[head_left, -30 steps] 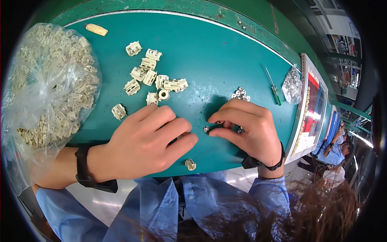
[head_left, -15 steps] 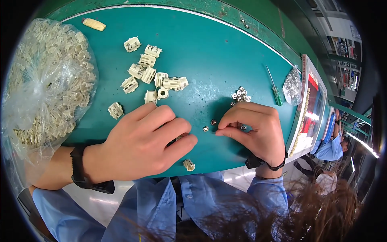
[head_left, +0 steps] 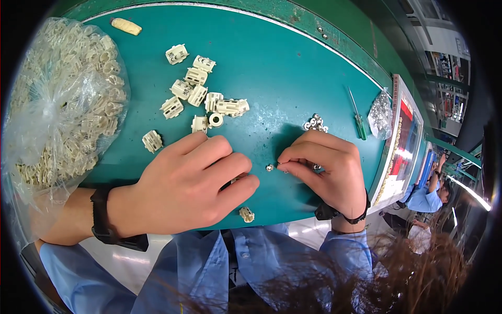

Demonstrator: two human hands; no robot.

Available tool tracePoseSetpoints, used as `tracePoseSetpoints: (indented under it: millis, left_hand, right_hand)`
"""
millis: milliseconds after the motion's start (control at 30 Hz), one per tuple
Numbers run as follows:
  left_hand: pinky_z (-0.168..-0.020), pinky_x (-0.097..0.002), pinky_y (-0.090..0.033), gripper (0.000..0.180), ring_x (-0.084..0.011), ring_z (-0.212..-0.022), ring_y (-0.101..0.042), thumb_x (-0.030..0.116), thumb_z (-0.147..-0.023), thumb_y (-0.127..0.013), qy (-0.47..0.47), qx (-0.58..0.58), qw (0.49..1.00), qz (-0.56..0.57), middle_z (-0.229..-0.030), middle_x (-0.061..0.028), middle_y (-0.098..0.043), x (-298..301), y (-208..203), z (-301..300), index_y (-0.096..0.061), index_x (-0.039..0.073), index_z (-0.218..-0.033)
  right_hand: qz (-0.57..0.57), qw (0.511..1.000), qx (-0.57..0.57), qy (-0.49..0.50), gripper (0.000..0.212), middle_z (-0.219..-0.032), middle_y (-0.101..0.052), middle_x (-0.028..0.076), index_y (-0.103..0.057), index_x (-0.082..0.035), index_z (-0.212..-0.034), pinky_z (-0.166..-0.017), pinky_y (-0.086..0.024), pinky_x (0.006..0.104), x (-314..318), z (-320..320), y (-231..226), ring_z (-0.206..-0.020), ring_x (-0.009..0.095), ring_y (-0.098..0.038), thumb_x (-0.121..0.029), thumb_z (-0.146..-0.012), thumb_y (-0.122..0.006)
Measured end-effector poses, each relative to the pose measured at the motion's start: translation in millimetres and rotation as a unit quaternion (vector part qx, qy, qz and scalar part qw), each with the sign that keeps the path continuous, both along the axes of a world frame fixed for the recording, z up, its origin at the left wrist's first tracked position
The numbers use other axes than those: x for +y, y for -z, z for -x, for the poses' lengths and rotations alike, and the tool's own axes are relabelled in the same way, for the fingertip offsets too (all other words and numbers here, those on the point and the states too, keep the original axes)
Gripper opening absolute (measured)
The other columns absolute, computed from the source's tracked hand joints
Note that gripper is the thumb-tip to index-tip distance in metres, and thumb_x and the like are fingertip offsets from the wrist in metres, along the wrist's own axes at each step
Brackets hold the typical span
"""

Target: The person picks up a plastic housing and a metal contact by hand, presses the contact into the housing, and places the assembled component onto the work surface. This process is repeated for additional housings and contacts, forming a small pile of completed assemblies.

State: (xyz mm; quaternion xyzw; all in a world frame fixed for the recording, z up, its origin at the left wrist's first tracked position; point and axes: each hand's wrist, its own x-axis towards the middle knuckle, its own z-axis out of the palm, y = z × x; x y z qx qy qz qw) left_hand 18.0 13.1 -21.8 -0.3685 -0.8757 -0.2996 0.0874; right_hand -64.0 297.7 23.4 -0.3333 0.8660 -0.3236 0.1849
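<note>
My left hand (head_left: pixel 201 180) is curled closed on the mat. Only a sliver of something pale shows between its fingers, too little to name. Thumb and forefinger of my right hand (head_left: pixel 327 162) are pinched together around a small metal piece, mostly hidden by the fingertips. Just left of that pinch lies another small silver metal piece (head_left: pixel 270 167). Beyond the right hand is a little pile of shiny metal pieces (head_left: pixel 316 123). Cream plastic housings (head_left: pixel 196 76) lie loosely grouped beyond my left hand. One small cream-coloured part (head_left: pixel 247 214) sits near the table's front edge.
A large clear bag of cream housings (head_left: pixel 68 99) fills the left side. On the right are a green-handled screwdriver (head_left: pixel 360 123), a small bag of metal pieces (head_left: pixel 380 118) and a framed red-and-white panel (head_left: pixel 400 149). A yellowish stub (head_left: pixel 126 26) lies far left. Another person (head_left: pixel 426 196) is at far right.
My right thumb and forefinger have closed on the darker of two loose metal pieces, which is now mostly hidden. My left hand keeps its curled pose. The view has shifted slightly.
</note>
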Motion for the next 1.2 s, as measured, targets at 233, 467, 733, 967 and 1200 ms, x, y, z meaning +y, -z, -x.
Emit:
tracePoseSetpoints:
  millis: [233,467,733,967,1200]
  left_hand:
    - [-0.075,-0.0344,-0.054,0.030,-0.0206,-0.093,-0.061,0.016,-0.078,-0.082,0.000,-0.004,1.000,0.005,-0.112,0.0011,-0.074,0.2,-2.2,-0.1,-0.086,0.014,-0.108]
    - [-0.076,-0.0343,-0.054,0.029,-0.0207,-0.094,-0.061,0.016,-0.079,-0.081,0.006,-0.009,1.000,0.005,-0.111,0.0013,-0.074,-0.2,-2.9,0.3,-0.086,0.014,-0.108]
    - [-0.076,-0.0344,-0.053,0.029,-0.0203,-0.093,-0.061,0.016,-0.079,-0.080,0.005,-0.006,1.000,0.007,-0.111,0.0014,-0.074,0.5,-2.6,0.3,-0.086,0.014,-0.107]
    - [-0.074,-0.0341,-0.054,0.031,-0.0197,-0.092,-0.062,0.017,-0.078,-0.080,0.012,-0.006,0.999,-0.031,-0.113,0.0013,-0.075,2.3,1.4,-2.0,-0.086,0.014,-0.108]
    - [-0.074,-0.0339,-0.053,0.032,-0.0197,-0.092,-0.062,0.017,-0.077,-0.080,0.018,-0.010,1.000,-0.018,-0.113,0.0015,-0.075,1.1,0.2,-1.5,-0.086,0.014,-0.109]
  right_hand:
    - [0.026,1.000,0.003,0.005,0.015,-0.097,-0.079,0.009,-0.086,-0.002,-0.103,-0.073,-0.061,0.0377,-0.9,-1.7,-0.1,-0.083,0.027,-0.077,0.002,-0.089,-0.091]
    - [0.024,0.997,-0.056,0.046,0.014,-0.100,-0.078,0.011,-0.086,-0.003,-0.108,-0.075,-0.062,0.0402,-2.1,-4.6,-5.5,-0.085,0.030,-0.077,0.002,-0.095,-0.086]
    - [0.028,0.999,0.000,-0.017,0.021,-0.102,-0.082,0.010,-0.087,0.000,-0.106,-0.072,-0.063,0.0314,-0.1,1.0,1.5,-0.084,0.020,-0.078,0.011,-0.089,-0.084]
    - [0.030,0.993,-0.083,0.073,0.020,-0.101,-0.082,0.010,-0.088,0.000,-0.103,-0.075,-0.062,0.0339,-5.8,-6.0,-4.9,-0.084,0.022,-0.078,0.011,-0.087,-0.085]
    - [0.027,0.999,-0.017,0.011,0.019,-0.101,-0.082,0.009,-0.089,-0.001,-0.105,-0.075,-0.062,0.0328,-1.5,-0.2,-0.8,-0.084,0.021,-0.078,0.008,-0.088,-0.089]
